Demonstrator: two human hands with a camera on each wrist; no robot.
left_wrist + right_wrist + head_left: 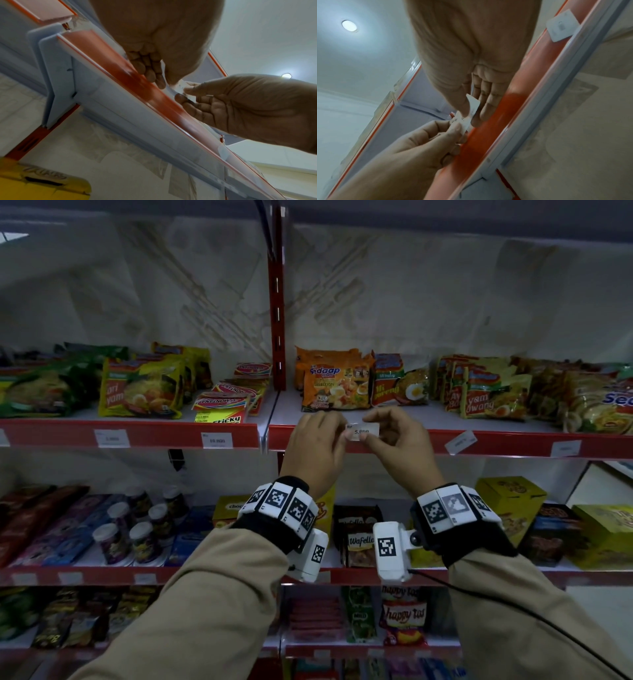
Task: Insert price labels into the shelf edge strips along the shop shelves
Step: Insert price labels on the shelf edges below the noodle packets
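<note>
the little white label (362, 431) held at the red strip (507, 445) reads "5.000" with "Rp" in the corner. another label (216, 440) further left on the strip says "10.000". orange noodle pack (334, 383) says "Sedaap", the yellow-green pack (140, 392) has "ori yam" showing. "sticky" on a yellow tag (222, 416). lower down there's a "Wafello" pack (359, 542) and a "happy tos" bag (404, 616). the rest is too blurry to read

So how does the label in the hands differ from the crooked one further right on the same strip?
The held label is pinched by the left hand and right hand; the crooked label is untouched. The held one sits roughly level with 5.000 readable; the crooked one is tilted, its print blurred. Both are small white slips on the red strip.
</note>
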